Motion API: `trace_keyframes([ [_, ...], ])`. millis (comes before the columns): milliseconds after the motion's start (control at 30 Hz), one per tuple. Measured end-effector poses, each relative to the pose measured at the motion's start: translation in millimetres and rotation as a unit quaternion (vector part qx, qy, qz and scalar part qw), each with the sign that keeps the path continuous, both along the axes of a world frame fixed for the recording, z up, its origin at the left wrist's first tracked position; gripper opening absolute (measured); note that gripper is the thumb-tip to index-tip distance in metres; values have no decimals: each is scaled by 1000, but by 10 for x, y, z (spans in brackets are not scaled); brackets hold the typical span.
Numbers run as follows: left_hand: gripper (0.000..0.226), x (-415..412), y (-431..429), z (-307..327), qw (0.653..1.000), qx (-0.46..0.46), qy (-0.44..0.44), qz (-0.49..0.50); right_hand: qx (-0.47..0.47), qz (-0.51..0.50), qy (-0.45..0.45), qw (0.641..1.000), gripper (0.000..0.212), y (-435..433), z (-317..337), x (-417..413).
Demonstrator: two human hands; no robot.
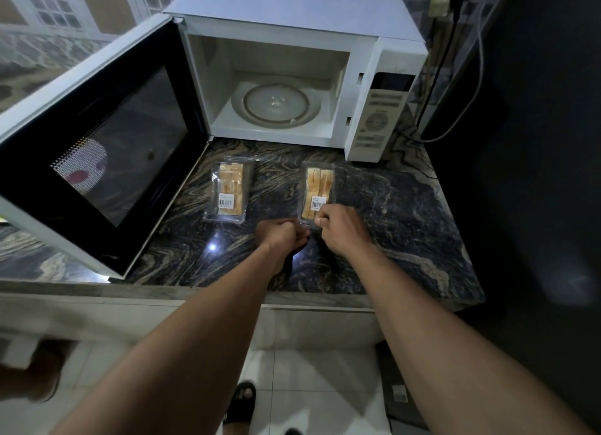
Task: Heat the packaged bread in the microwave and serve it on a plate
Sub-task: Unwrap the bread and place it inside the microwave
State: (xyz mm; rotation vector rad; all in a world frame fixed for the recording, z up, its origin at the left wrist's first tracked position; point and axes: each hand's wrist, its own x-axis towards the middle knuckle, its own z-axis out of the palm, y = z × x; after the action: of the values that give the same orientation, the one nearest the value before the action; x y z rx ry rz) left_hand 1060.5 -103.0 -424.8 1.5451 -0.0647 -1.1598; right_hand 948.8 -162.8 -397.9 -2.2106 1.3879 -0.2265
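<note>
A white microwave (292, 76) stands open on the dark marbled counter (406, 207), its glass turntable (275, 104) bare. In front lie two clear packs of pale sliced bread with barcode labels, the left pack (228, 190) untouched. The left hand (281, 236) and right hand (341, 228), fingers curled closed, pinch the right pack (318, 187) at its near edge.

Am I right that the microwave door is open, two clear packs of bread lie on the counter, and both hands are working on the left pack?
Not quite: in the head view both the left hand and the right hand are at the near end of the right pack, not the left pack. The microwave door is indeed open, and both packs lie on the counter.
</note>
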Motion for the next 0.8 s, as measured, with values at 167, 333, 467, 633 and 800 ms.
trace_keyframes([
  [167, 5, -23, -32, -15, 1000, 26, -4, 11, -5, 1, -2, 1000, 15, -3, 18, -17],
  [333, 4, -40, -66, -21, 999, 24, 17, 33, 0, 5, 5, 1000, 12, -31, 47, 0],
  [467, 3, -58, -78, -45, 998, 28, 26, 47, 10, 13, 3, 1000, 14, -62, 43, -9],
  [633, 5, -87, -81, -62, 998, 26, 31, 51, 9, 21, 9, 1000, 15, -83, 40, -19],
  [800, 4, -82, -46, -44, 998, 16, 45, 51, 7, 20, 8, 1000, 18, -98, 12, -14],
])
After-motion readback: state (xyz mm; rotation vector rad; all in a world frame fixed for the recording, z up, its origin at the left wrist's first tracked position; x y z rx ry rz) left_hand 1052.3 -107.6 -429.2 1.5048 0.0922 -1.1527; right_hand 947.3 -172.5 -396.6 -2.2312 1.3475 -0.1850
